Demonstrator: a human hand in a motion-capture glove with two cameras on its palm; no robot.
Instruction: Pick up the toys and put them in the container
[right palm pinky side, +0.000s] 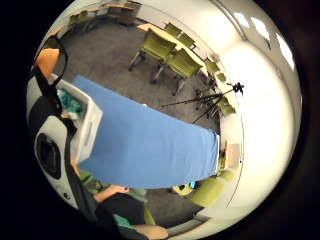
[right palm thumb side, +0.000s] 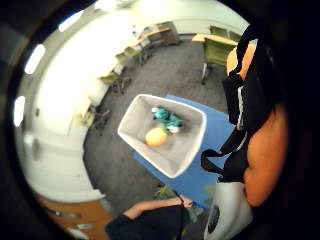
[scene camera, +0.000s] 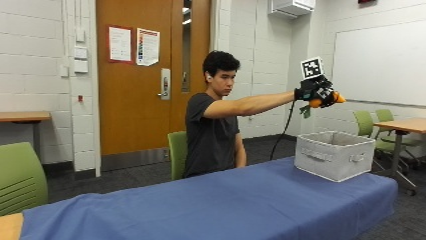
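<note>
Right hand (scene camera: 318, 93) raised high above the grey basket (scene camera: 334, 155), fingers wrapped round an orange toy (scene camera: 324, 101). Basket sits at the end of the blue table (scene camera: 219, 200), holding a teal toy (right palm thumb side: 167, 119) and a yellow-orange one (right palm thumb side: 156, 136)

- The person sits with the right arm stretched straight out at shoulder height.
- The gloved right hand (scene camera: 318, 93) has its fingers curled, gripping something orange.
</note>
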